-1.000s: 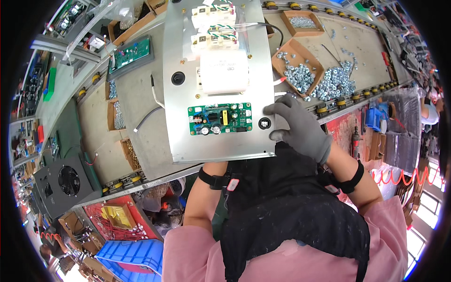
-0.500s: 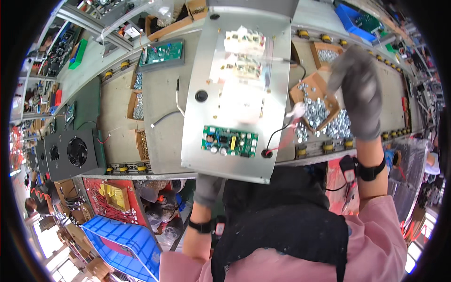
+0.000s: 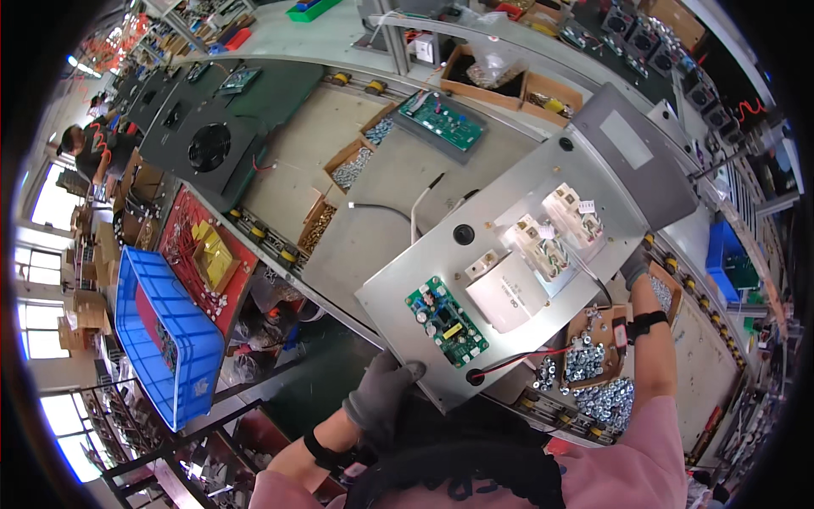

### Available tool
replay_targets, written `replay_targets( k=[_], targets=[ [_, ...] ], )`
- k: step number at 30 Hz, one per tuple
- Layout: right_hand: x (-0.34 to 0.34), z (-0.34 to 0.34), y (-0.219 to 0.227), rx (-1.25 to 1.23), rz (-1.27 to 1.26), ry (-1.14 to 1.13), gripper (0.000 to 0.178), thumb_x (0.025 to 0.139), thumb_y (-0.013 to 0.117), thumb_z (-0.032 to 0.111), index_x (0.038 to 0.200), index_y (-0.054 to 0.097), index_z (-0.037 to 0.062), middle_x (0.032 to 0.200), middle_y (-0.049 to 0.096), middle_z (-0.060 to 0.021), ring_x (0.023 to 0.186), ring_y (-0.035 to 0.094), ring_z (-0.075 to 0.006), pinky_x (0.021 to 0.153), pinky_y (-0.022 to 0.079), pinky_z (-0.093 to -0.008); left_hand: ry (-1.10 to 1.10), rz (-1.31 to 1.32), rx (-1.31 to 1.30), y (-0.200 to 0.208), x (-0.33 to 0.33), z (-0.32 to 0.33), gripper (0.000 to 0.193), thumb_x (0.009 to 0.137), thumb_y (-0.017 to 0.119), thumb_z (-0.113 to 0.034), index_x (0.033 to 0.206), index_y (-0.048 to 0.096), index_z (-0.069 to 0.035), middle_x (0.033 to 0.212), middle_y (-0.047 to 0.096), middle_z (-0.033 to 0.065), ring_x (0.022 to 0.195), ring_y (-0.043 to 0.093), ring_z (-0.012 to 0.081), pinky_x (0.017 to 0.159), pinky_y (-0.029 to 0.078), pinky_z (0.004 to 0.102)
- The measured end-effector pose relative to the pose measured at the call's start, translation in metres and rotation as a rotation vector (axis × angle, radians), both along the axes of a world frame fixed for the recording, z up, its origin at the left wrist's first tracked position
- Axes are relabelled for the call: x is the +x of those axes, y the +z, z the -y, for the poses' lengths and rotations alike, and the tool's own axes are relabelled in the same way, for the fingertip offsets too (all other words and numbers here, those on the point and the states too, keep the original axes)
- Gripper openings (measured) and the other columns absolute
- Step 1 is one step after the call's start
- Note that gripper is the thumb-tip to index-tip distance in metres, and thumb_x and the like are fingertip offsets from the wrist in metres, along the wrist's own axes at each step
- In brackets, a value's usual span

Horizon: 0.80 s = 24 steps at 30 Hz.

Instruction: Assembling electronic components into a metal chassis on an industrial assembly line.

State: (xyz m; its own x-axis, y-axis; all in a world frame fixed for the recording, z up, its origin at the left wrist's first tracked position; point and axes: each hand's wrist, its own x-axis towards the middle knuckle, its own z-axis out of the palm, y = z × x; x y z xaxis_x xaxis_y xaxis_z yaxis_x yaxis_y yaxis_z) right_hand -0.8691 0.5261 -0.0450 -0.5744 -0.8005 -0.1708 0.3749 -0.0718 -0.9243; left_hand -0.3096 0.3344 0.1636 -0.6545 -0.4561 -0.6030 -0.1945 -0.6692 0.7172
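Two gloved hands have hold of a big grey metal panel (image 3: 543, 246) that lies slantwise over the bench (image 3: 373, 212). The left hand (image 3: 383, 392) is closed on the panel's near corner, thumb on top and fingers curled under the edge. The right hand (image 3: 636, 265) sits at the right-hand edge, partly hidden behind the plate; it looks closed on that edge, though its fingers barely show.

On the panel ride a small green circuit board (image 3: 447, 321) near the left hand, a white block (image 3: 507, 291) beside it, two pale terminal modules (image 3: 561, 227) further along, and a red and a black lead (image 3: 530, 359) running from a grommet at the near edge.

Just past the near right edge are cardboard trays of loose screws (image 3: 593, 377). Farther off on the bench are another green board (image 3: 443, 120), small boxes of fasteners (image 3: 349, 165) and a dark fan housing (image 3: 208, 146) to the far left, with a blue crate (image 3: 174, 339) below it.

Shifting it well, I'd say, means keeping both grips on bare metal, holding the plate level so nothing twists, and minding that the loose leads don't snag the screw trays.
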Motion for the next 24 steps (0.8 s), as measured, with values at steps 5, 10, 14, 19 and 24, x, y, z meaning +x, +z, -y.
replay_targets(
  k=[5, 10, 14, 19, 24],
  targets=[
    [0.022, -0.04, 0.088, 0.258, -0.32, -0.16, 0.042, 0.077, 0.059, 0.001, 0.118, 0.05, -0.0002, 0.111, 0.059, -0.0116, 0.102, 0.058, -0.0211, 0.086, 0.047, -0.0326, -0.019, -0.223, 0.1, 0.021, 0.008, 0.132, 0.05, 0.08, 0.056, -0.005, 0.125, 0.04, 0.009, 0.111, 0.058, 0.0145, 0.097, 0.06, 0.0217, 0.086, 0.049, 0.0354],
    [0.2, 0.073, 0.265, 1.06, -0.718, -0.059, 0.024, 0.065, 0.057, 0.002, 0.088, 0.061, -0.0036, 0.078, 0.062, -0.0116, 0.073, 0.063, -0.023, 0.061, 0.05, -0.0314, -0.42, -0.08, -0.305, 0.003, -0.017, 0.294, 0.022, 0.086, 0.052, -0.024, 0.094, 0.053, -0.003, 0.075, 0.058, 0.0027, 0.062, 0.059, 0.0136, 0.055, 0.05, 0.0251],
    [0.213, 0.052, 0.215, 1.308, -1.04, 0.13, 0.017, 0.067, 0.059, 0.009, 0.079, 0.062, -0.0023, 0.073, 0.062, -0.0191, 0.068, 0.062, -0.0313, 0.061, 0.048, -0.0389, -0.378, 0.241, 0.524, -0.032, -0.09, 0.345, 0.024, 0.092, 0.043, -0.029, 0.079, 0.051, -0.011, 0.056, 0.047, -0.0032, 0.042, 0.046, 0.0069, 0.035, 0.038, 0.0172],
    [0.247, 0.033, 0.197, 1.188, -0.836, -0.176, 0.018, 0.07, 0.058, 0.012, 0.081, 0.063, -0.0019, 0.073, 0.063, -0.0183, 0.069, 0.061, -0.0281, 0.065, 0.046, -0.0382, -0.621, 0.085, 0.464, -0.052, -0.103, 0.384, 0.031, 0.092, 0.046, -0.033, 0.093, 0.047, -0.002, 0.078, 0.057, 0.0164, 0.051, 0.054, 0.0162, 0.041, 0.042, 0.0232],
    [0.268, 0.039, 0.205, 0.895, -0.557, -0.333, 0.031, 0.083, 0.061, 0.024, 0.1, 0.061, -0.0025, 0.081, 0.06, -0.0027, 0.072, 0.052, -0.011, 0.065, 0.044, -0.0283, -1.217, 0.313, -0.306, -0.105, -0.075, 0.426, 0.033, 0.09, 0.05, -0.033, 0.104, 0.057, -0.004, 0.08, 0.063, 0.0123, 0.065, 0.062, 0.0177, 0.056, 0.054, 0.0272]
  ],
)
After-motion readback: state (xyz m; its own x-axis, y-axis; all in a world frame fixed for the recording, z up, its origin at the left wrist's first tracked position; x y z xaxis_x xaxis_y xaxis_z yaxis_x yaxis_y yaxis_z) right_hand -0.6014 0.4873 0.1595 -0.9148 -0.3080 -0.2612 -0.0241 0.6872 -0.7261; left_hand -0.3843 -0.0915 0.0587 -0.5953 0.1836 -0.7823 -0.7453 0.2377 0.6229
